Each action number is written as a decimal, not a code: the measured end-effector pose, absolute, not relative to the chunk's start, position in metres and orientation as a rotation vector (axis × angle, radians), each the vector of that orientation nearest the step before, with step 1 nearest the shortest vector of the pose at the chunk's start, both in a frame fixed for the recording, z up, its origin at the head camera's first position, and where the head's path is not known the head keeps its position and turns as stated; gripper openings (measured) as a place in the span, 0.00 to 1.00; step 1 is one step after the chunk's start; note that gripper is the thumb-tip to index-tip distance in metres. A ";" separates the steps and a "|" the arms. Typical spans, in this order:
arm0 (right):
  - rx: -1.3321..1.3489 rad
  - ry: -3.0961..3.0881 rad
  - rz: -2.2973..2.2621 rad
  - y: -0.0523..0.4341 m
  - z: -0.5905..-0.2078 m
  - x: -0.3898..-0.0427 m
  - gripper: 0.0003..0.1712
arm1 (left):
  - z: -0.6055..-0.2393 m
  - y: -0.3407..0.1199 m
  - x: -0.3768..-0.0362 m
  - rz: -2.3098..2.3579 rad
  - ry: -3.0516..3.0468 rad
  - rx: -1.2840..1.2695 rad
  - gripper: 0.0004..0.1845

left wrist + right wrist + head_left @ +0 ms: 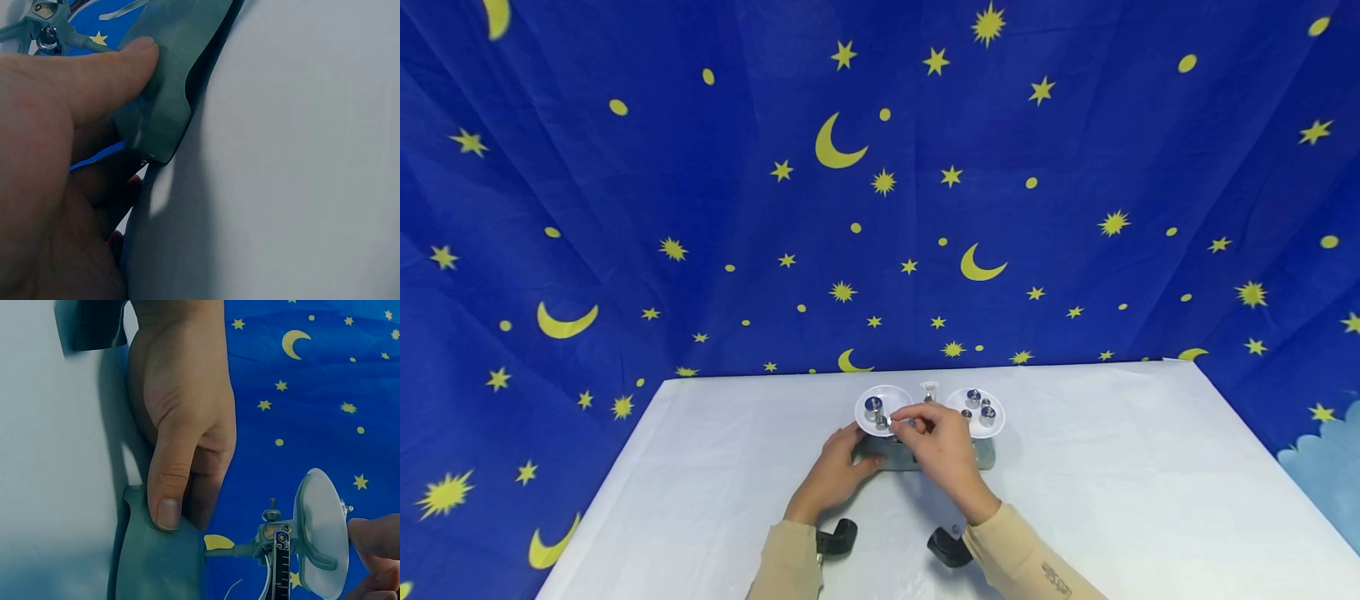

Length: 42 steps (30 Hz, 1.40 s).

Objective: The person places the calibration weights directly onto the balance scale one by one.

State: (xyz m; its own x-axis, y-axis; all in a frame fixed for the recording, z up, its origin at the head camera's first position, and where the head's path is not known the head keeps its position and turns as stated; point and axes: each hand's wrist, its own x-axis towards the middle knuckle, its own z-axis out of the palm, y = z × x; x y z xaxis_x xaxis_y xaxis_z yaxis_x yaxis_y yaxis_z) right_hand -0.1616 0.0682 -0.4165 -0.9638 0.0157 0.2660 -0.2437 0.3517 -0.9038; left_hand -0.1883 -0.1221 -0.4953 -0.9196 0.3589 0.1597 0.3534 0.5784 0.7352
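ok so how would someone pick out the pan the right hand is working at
On the white table stands a grey balance scale with two white pans. It is the pan on the viewer's left, beside the right hand, with fewer metal weights than the other pan.

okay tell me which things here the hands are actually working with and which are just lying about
In use:
- balance scale, base held by the left hand
- left pan, with weights on it
- right hand, pinching something small at that pan
- right pan, carrying weights

Lying about:
- white table
- starry blue backdrop
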 end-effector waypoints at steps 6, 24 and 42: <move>0.212 -2.380 1.632 0.066 -0.415 -0.162 0.04 | -0.495 -0.122 -0.188 1.303 2.783 0.633 0.33; 0.180 -2.409 1.554 0.063 -0.420 -0.164 0.04 | -0.494 -0.122 -0.187 1.316 2.779 0.627 0.32; 0.179 -2.441 1.521 0.064 -0.420 -0.164 0.05 | -0.495 -0.122 -0.187 1.325 2.769 0.616 0.33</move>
State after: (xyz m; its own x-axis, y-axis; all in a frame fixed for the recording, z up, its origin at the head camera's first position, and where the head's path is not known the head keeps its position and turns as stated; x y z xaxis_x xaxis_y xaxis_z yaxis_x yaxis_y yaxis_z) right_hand -0.1641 0.0641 -0.4200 -0.9588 0.0318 0.2822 -0.2393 0.4447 -0.8631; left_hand -0.1870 -0.1223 -0.4948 -0.9225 0.3523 0.1575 0.3437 0.5644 0.7506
